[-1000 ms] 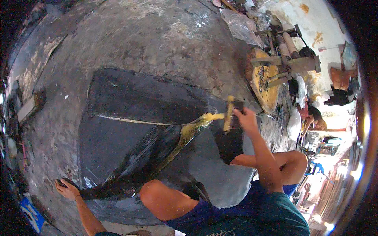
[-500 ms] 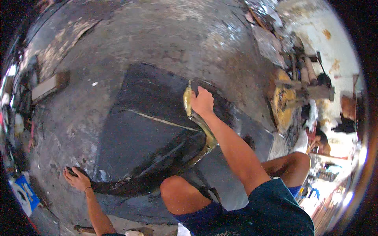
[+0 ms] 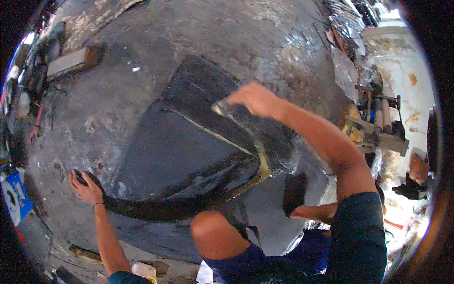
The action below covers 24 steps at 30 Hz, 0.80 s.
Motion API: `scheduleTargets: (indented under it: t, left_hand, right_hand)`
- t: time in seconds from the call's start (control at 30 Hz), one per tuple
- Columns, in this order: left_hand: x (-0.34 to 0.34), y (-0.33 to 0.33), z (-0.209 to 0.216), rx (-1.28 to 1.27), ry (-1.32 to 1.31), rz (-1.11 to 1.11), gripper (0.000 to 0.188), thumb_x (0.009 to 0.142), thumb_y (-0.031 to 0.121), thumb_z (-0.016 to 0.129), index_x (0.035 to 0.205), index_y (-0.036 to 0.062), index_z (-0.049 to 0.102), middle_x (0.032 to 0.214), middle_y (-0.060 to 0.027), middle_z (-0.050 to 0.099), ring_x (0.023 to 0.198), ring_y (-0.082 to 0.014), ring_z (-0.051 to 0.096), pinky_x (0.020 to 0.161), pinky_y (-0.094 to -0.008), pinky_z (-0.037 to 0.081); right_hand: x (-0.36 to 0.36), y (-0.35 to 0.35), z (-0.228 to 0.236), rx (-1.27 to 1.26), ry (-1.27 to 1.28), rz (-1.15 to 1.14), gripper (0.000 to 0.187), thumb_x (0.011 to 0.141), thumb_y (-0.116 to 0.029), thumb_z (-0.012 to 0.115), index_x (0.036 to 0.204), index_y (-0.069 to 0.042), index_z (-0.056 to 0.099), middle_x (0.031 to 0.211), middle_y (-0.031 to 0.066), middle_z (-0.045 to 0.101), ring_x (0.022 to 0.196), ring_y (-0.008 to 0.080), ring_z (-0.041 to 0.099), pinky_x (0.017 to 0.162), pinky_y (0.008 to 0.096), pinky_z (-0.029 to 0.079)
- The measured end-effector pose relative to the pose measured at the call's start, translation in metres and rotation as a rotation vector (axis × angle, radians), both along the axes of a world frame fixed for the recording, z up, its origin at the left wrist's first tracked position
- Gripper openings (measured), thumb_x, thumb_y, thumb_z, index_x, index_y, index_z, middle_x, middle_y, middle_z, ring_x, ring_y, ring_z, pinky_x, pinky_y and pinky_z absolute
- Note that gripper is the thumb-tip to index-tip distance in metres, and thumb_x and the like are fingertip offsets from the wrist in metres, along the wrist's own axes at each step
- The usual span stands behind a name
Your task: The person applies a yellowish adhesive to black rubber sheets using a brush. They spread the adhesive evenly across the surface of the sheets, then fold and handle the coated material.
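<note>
My left hand (image 3: 85, 188) presses flat on the corner of the black sheet (image 3: 189, 151) on the concrete floor (image 3: 189, 47). My right hand (image 3: 253, 99) grips a brush (image 3: 222, 108) on it.

right hand (image 3: 255, 99) and brush (image 3: 222, 108) motion-blurred

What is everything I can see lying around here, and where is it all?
Dark sheet: one, black with a yellowish seam, spread on the floor at centre.
Concrete floor: grey, stained, all around.
Wooden block: one, pale, upper left.
Blue item: one, left edge.
Wooden rig: one, brown, at right.
Another person: one, far right edge.
Brush: one, pale and blurred, at the right hand.
Bare knee: lower centre.
Left hand: pressing the sheet's left corner.
Right hand: grip around the brush, over the sheet.
</note>
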<state>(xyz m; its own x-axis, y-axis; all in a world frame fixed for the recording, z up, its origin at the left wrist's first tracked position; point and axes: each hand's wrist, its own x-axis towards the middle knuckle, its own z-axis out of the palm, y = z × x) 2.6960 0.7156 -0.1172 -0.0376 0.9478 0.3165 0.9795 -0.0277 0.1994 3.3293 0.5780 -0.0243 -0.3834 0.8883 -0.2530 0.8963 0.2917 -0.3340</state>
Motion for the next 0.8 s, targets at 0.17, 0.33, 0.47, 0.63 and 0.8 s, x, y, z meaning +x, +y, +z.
scheduleTargets:
  t: [0.17,0.33,0.47,0.63,0.8]
  left_hand:
    - [-0.002,-0.003,-0.001,0.026,0.074,0.007,0.05,0.1,0.045,0.047,0.136,0.0124,0.052,0.143,-0.0081,0.046,0.132,-0.0292,0.044,0.105,-0.0485,0.036]
    - [0.005,-0.002,0.004,-0.018,0.039,0.041,0.051,0.099,0.046,0.048,0.135,0.0115,0.054,0.144,-0.0099,0.046,0.131,-0.0307,0.045,0.105,-0.0483,0.036]
    - [0.01,-0.002,0.007,0.036,-0.027,-0.014,0.048,0.098,0.043,0.05,0.133,0.0105,0.055,0.141,-0.0116,0.049,0.13,-0.0319,0.046,0.104,-0.0456,0.038]
    - [0.007,-0.003,0.007,0.04,-0.035,0.01,0.045,0.096,0.037,0.054,0.13,0.0077,0.056,0.141,-0.0128,0.049,0.127,-0.0341,0.048,0.102,-0.0464,0.04]
    - [0.007,-0.004,0.013,0.054,-0.059,0.053,0.046,0.095,0.037,0.056,0.132,0.0107,0.055,0.143,-0.0112,0.046,0.132,-0.0323,0.044,0.106,-0.047,0.034]
  right_hand:
    - [-0.023,-0.223,0.03,-0.297,-0.024,-0.277,0.043,0.076,-0.004,0.059,0.117,-0.011,0.066,0.115,0.0109,0.068,0.107,0.032,0.062,0.087,0.0466,0.048]
    - [-0.105,-0.337,0.003,-0.004,-0.14,-1.06,0.032,0.085,-0.014,0.061,0.115,-0.003,0.064,0.111,0.019,0.067,0.104,0.0413,0.061,0.088,0.0486,0.047]
    - [-0.107,-0.217,-0.038,0.255,-0.137,-1.394,0.031,0.09,-0.022,0.059,0.112,0.0,0.062,0.103,0.0254,0.065,0.1,0.0445,0.061,0.084,0.0482,0.047]
    - [-0.135,-0.032,-0.025,0.198,-0.09,-1.098,0.04,0.088,-0.033,0.058,0.11,0.0,0.062,0.105,0.025,0.064,0.098,0.0446,0.061,0.082,0.0523,0.049]
    - [-0.196,0.08,-0.001,0.071,-0.052,-0.663,0.038,0.09,-0.034,0.056,0.116,-0.007,0.063,0.107,0.018,0.066,0.099,0.0388,0.063,0.082,0.0511,0.05]
